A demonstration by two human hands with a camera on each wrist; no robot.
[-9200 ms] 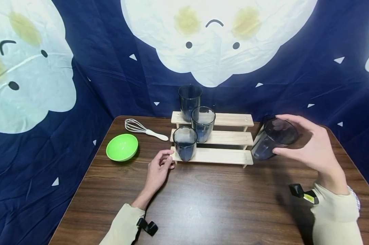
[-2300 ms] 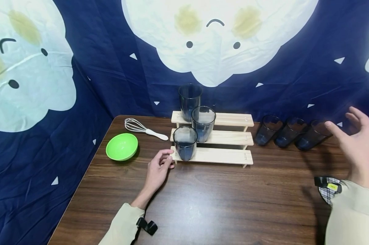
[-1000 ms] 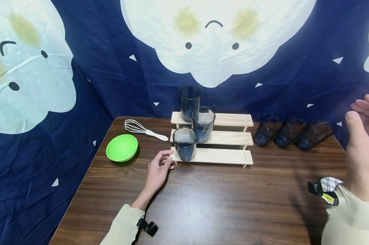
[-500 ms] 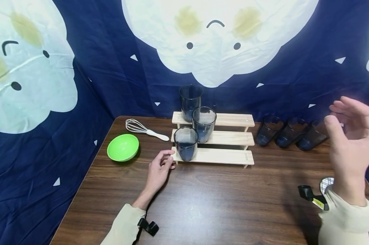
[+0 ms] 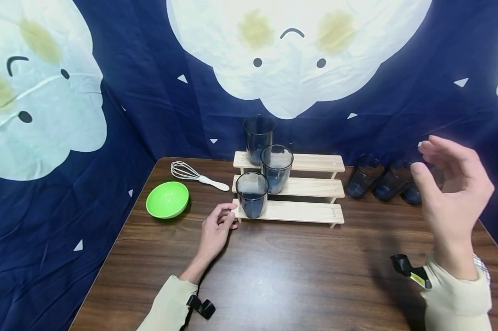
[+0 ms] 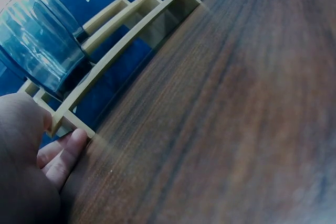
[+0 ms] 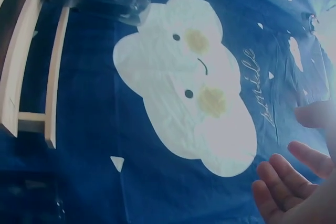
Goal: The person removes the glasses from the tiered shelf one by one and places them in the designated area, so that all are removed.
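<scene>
Clearly the stocking of the 3-tier pale wooden step rack (image 5: 289,188) was between cups: 3 smoky dark-blue translucent plastic tumblers (image 5: 252,195) already stood on its left end, 1 per step, while 3 more tumblers of the same kind (image 5: 363,177) waited in a row on the dark wood-grain table (image 5: 298,271), just right of the rack. By my reading the next move called for the right hand (image 5: 453,197) to drop onto one of those waiting cups and close round it. That hand hung raised above the table's right side, palm inward, fingers (image 5: 439,149) spread and loosely bent, thumb apart, gripping nothing, and it partly hid the outermost cup. The left hand (image 5: 216,230) lay on the table, relaxed fingertips (image 6: 65,156) touching the rack's lower left corner, steadying it.
</scene>
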